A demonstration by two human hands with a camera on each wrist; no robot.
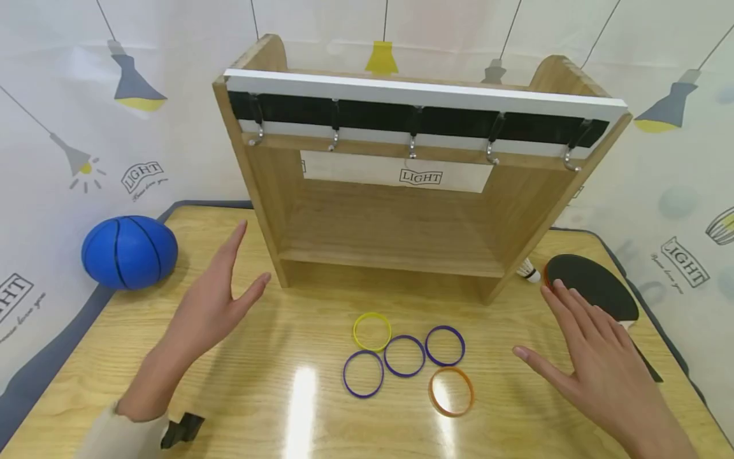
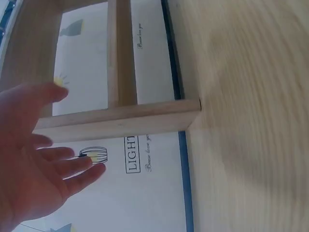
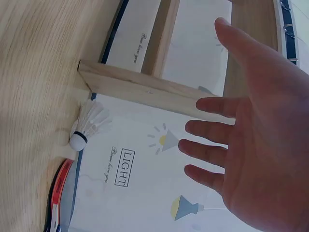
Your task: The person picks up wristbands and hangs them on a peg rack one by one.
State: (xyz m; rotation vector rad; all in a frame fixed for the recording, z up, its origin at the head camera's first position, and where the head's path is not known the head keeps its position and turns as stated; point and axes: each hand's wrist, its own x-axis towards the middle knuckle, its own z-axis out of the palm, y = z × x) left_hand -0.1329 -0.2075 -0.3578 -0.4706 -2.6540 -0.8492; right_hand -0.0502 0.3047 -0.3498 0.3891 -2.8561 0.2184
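My left hand (image 1: 209,303) hovers over the table on the left, its fingers straight and thumb spread, holding nothing. On the right, my right hand (image 1: 593,360) is held the same way, partly overlapping a black table tennis paddle (image 1: 590,284). Between the hands lie several thin rings: a yellow ring (image 1: 357,326), three purple rings, one of them the right purple ring (image 1: 463,347), and an orange ring (image 1: 471,398). Behind them stands a wooden rack (image 1: 390,223) with a row of silver hooks (image 1: 413,148) along its top front. The left wrist view shows the left palm (image 2: 34,179) beside the rack's side panel.
A blue ball (image 1: 130,252) sits at the table's left rear. Beside the rack's right foot lies a white shuttlecock (image 3: 89,123), close to the paddle. A printed backdrop (image 1: 189,146) rises behind the table (image 1: 246,395). A black strap end (image 1: 183,430) sticks out from the left sleeve.
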